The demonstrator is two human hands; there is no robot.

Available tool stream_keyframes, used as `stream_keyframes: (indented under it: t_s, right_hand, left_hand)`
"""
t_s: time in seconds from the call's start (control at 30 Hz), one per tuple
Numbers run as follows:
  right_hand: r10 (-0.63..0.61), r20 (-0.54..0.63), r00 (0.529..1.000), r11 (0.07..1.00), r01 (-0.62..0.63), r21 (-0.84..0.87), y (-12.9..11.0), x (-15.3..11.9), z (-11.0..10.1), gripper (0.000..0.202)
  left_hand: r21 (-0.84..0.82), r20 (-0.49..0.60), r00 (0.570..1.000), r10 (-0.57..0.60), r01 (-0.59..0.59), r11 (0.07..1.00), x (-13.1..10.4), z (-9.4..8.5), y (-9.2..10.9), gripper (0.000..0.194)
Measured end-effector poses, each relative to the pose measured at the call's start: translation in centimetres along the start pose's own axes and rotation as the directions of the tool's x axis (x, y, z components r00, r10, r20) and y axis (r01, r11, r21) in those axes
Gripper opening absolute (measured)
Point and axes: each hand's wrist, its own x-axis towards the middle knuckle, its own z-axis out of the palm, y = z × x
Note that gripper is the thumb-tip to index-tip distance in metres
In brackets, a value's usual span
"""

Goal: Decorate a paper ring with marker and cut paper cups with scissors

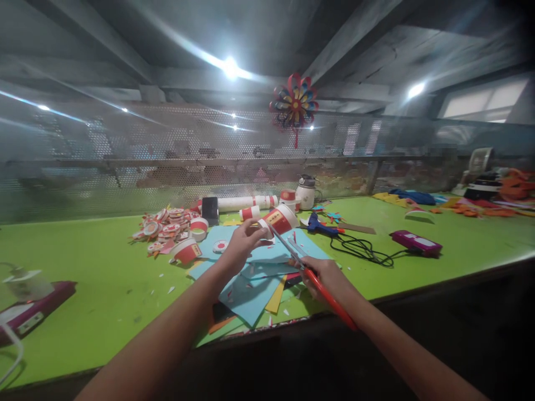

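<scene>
Cup [283,219]: lay just beyond and left of the scissors, tilted on its side above the blue sheets [246,295]; ran lengthwise from a pale end at lower left to a wide rim at upper right.
Scissors [324,291]: pointed away and to the left, with blade tips at the lower left of the cup; slanted across the cup's long axis; too blurred to tell how far apart the blades stood.
Left hand [243,245]: was nearer to the cup; pinched its pale end between thumb and fingers.
Right hand [330,277]: was closed around the scissors near the pivot, to the right of the cup and nearer the body.
Cup's look: was red and white, with a yellow lettered patch; too small to read.
Second cup [186,252]: leaned over at the left, beside a heap of red-and-white cutouts [171,218].
Glue gun [317,225]: lay to the right of the cup, beyond the right hand, on the green table [117,278].
</scene>
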Motion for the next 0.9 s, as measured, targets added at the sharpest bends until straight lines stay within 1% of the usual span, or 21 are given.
stream_keyframes:
  t_s: [0.13,0.23,0.37,0.5,0.7,0.8,0.9]
  right_hand:
    - [0.011,0.024,1.000,0.999,-0.010,-0.036,-0.4,-0.1,-0.4,0.030]
    - [0.011,0.043,0.999,0.999,-0.009,-0.039,-0.7,0.0,-0.7,0.032]
    - [0.015,0.056,0.998,0.999,-0.013,-0.045,-0.7,0.3,-0.8,0.028]
    - [0.014,0.048,0.999,0.998,-0.011,-0.058,-0.4,0.5,-0.3,0.023]
    - [0.017,0.018,1.000,0.997,-0.015,-0.081,0.0,0.4,0.5,0.021]
    - [0.025,0.011,1.000,0.995,-0.024,-0.093,-0.1,0.3,0.4,0.021]
    - [0.027,0.008,1.000,0.996,-0.026,-0.086,-0.4,0.2,0.1,0.023]
  left_hand:
    - [0.011,0.002,1.000,0.015,-0.015,1.000,0.2,-0.3,-0.3,0.039]
    - [0.039,-0.005,0.999,0.045,-0.045,0.998,0.4,-0.5,-0.6,0.042]
    - [0.071,-0.010,0.993,0.116,-0.115,0.991,0.6,-0.3,-0.9,0.048]
    - [0.104,-0.036,0.988,0.149,-0.144,0.984,0.4,-0.1,-0.8,0.047]
    - [0.113,-0.072,0.991,0.114,-0.106,0.988,-0.1,0.2,-0.5,0.041]
    - [0.060,-0.064,0.995,0.082,-0.078,0.995,-0.1,0.2,-0.5,0.045]
    - [-0.038,-0.029,0.999,0.033,-0.034,0.999,0.2,0.1,-0.5,0.046]
